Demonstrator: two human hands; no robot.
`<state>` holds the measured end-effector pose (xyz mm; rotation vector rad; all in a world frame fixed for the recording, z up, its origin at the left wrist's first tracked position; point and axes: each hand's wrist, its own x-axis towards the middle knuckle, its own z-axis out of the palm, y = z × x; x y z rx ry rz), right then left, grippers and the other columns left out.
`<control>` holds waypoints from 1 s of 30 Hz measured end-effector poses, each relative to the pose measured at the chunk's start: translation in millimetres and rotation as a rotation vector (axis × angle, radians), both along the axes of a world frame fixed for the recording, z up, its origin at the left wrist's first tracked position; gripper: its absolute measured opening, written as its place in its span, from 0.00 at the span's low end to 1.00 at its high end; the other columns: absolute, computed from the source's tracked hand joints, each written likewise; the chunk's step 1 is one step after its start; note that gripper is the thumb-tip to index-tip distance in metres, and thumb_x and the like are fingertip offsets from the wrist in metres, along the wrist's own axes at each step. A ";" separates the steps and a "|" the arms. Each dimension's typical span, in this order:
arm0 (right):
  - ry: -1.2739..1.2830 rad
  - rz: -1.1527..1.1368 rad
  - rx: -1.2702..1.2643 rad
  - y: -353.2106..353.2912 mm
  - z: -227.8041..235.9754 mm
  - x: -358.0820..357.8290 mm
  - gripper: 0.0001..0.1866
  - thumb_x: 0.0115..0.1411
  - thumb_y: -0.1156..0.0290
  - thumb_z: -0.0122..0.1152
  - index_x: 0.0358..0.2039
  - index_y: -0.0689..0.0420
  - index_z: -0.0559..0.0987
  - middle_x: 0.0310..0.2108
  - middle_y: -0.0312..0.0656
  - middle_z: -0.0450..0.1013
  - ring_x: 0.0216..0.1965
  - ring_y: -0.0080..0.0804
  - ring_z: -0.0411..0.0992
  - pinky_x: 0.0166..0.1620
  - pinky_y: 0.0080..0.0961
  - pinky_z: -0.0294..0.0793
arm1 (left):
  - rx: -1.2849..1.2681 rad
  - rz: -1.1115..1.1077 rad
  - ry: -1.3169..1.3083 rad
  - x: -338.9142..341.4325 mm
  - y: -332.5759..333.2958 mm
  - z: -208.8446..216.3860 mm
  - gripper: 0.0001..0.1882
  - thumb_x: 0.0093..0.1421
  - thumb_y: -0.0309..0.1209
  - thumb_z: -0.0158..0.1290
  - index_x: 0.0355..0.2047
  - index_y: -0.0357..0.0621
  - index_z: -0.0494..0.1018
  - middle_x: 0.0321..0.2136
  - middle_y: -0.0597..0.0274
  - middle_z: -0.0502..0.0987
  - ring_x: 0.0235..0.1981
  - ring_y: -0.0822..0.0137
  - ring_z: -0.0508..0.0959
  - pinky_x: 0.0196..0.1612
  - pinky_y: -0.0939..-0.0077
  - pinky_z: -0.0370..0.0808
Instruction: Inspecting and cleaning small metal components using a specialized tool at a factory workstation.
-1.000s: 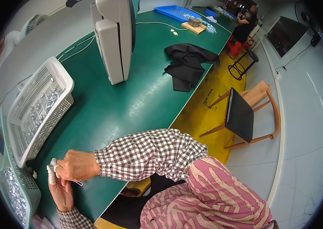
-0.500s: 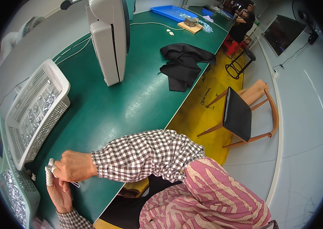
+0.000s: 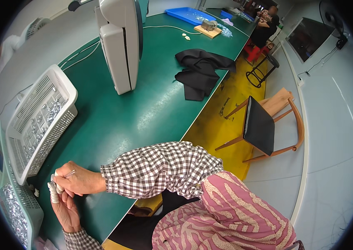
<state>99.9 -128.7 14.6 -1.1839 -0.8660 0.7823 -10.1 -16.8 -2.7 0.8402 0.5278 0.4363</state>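
Observation:
Near the white basket, my two hands meet over the left side of the green table. My right hand point(image 3: 80, 181) is closed round a thin metal stick-like tool point(image 3: 70, 173), whose end sticks up past the fingers. My left hand point(image 3: 67, 213) is below it, fingers bent up and pinched together, with white wraps point(image 3: 53, 193) on the fingertips. Whatever the left fingers pinch is too small and too covered to make out. Beside the hands, the white basket point(image 3: 70, 85) holds small shiny metal pieces point(image 3: 39, 130). A green basket point(image 3: 35, 208) contains more shiny pieces point(image 3: 15, 208).
A tall white device point(image 3: 118, 58) stands on the green table point(image 3: 151, 112). Black cloth point(image 3: 201, 68) lies near the table edge. Farther off are a wooden block point(image 3: 208, 31) and a blue tray point(image 3: 182, 14). A chair point(image 3: 260, 127), a stool point(image 3: 264, 71) and a person point(image 3: 266, 29) are at the right.
My right hand has turned, so the thin tool, earlier pointing down beneath the hand, now lies across the top of its fingers. My left hand stays nearly in place.

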 end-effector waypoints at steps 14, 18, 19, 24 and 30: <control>-1.312 -0.337 0.193 13.1 -26.5 0.3 0.10 0.45 0.70 0.56 0.16 0.64 0.70 0.13 0.49 0.67 0.19 0.37 0.72 0.19 0.29 0.69 | 0.055 -0.080 0.019 3.4 -2.2 4.4 0.17 0.64 0.38 0.42 0.45 0.37 0.67 0.30 0.69 0.71 0.19 0.84 0.63 0.16 0.93 0.61; -0.975 -0.312 0.259 18.5 -23.0 0.2 0.10 0.45 0.70 0.56 0.17 0.64 0.71 0.14 0.50 0.67 0.18 0.37 0.72 0.19 0.29 0.69 | 0.025 0.034 0.035 8.2 -10.4 10.6 0.17 0.64 0.37 0.41 0.46 0.37 0.66 0.31 0.69 0.70 0.19 0.84 0.62 0.16 0.93 0.61; -0.874 -0.295 0.277 18.1 -21.9 -0.6 0.10 0.45 0.70 0.56 0.17 0.64 0.71 0.14 0.50 0.68 0.18 0.38 0.72 0.19 0.29 0.69 | 0.012 0.118 0.062 9.4 -12.9 13.0 0.17 0.64 0.36 0.41 0.46 0.37 0.66 0.31 0.70 0.70 0.19 0.84 0.62 0.16 0.93 0.61; -0.373 -0.216 0.344 11.3 -16.8 1.0 0.10 0.47 0.72 0.55 0.17 0.66 0.71 0.14 0.53 0.69 0.17 0.39 0.72 0.19 0.30 0.70 | -0.013 -0.065 -0.052 3.3 8.7 -1.4 0.17 0.64 0.36 0.40 0.47 0.37 0.65 0.30 0.70 0.70 0.18 0.84 0.61 0.16 0.93 0.60; -1.262 -0.283 0.218 5.1 -23.4 4.3 0.09 0.50 0.75 0.50 0.16 0.66 0.69 0.15 0.55 0.70 0.16 0.39 0.71 0.18 0.29 0.70 | 0.025 -0.053 0.027 5.0 -7.7 10.7 0.16 0.64 0.38 0.41 0.43 0.37 0.67 0.26 0.69 0.68 0.18 0.84 0.61 0.14 0.93 0.58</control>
